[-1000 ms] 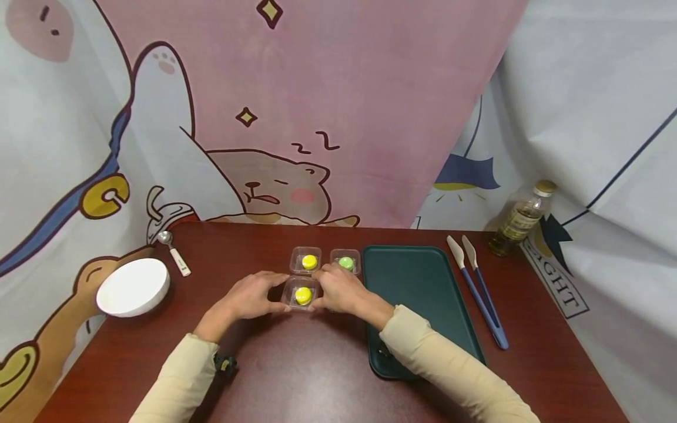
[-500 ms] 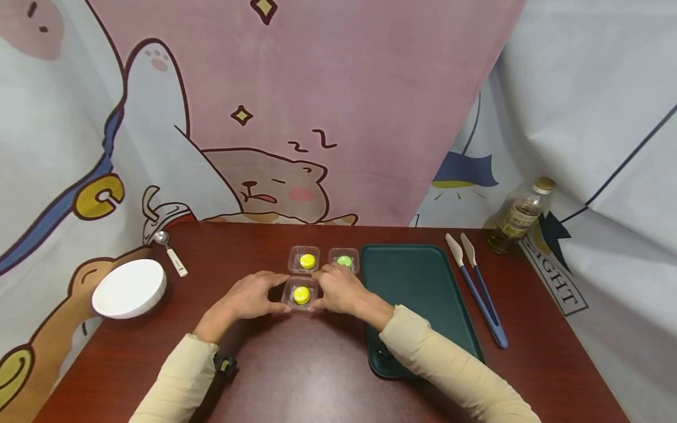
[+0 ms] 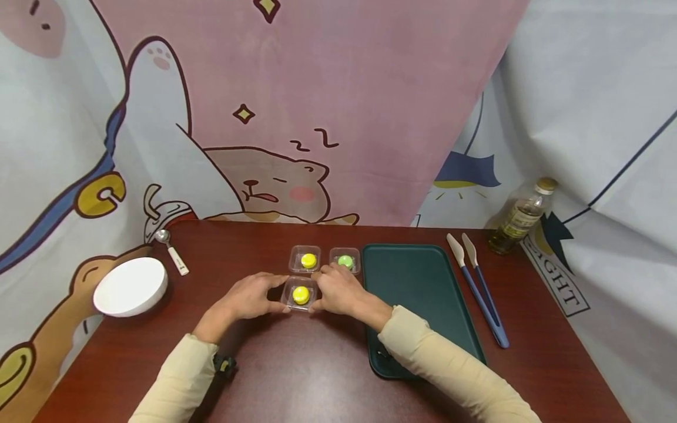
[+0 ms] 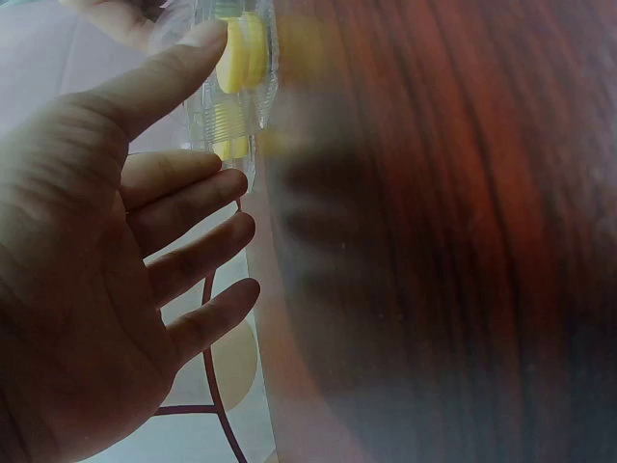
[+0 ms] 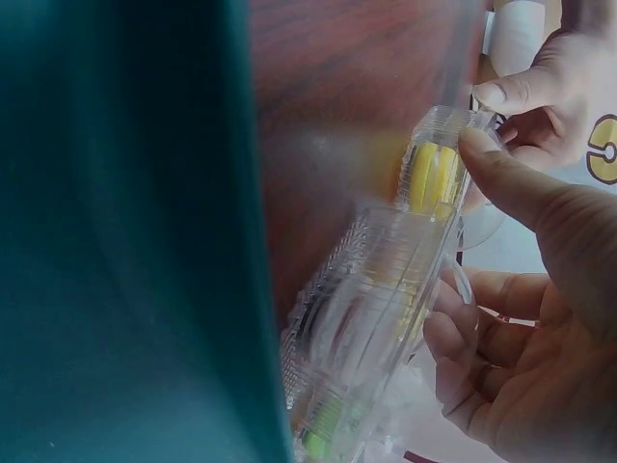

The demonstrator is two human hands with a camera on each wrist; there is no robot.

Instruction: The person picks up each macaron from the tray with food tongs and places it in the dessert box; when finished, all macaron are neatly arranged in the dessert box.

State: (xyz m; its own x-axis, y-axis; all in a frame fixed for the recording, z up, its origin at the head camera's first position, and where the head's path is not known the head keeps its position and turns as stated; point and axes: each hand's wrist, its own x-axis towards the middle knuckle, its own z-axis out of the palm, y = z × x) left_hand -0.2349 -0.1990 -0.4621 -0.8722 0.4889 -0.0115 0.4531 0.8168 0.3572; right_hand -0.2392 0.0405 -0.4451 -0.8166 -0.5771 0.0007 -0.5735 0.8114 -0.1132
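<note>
Both hands hold the near clear plastic box [image 3: 300,305], which contains a yellow macaron [image 3: 301,295]. My left hand [image 3: 250,298] spans its left side, thumb at the near edge and index finger at the far edge; the other fingers spread straight in the left wrist view. From the right, my right hand [image 3: 339,289] pinches the box likewise, its thumb on the box's top edge and other fingers bent in the right wrist view. Just behind sit a second clear box [image 3: 294,257] with a yellow macaron [image 3: 309,261] and a third [image 3: 355,254] with a green macaron [image 3: 345,262].
A dark green tray [image 3: 407,276] lies right of the boxes, under the right forearm. Beyond it are blue-handled tongs [image 3: 483,299] and an oil bottle [image 3: 520,220]. At left stand a white bowl [image 3: 130,286] and a small scoop [image 3: 171,252].
The head view shifts slightly. Both hands stay on the near box, with hardly any movement.
</note>
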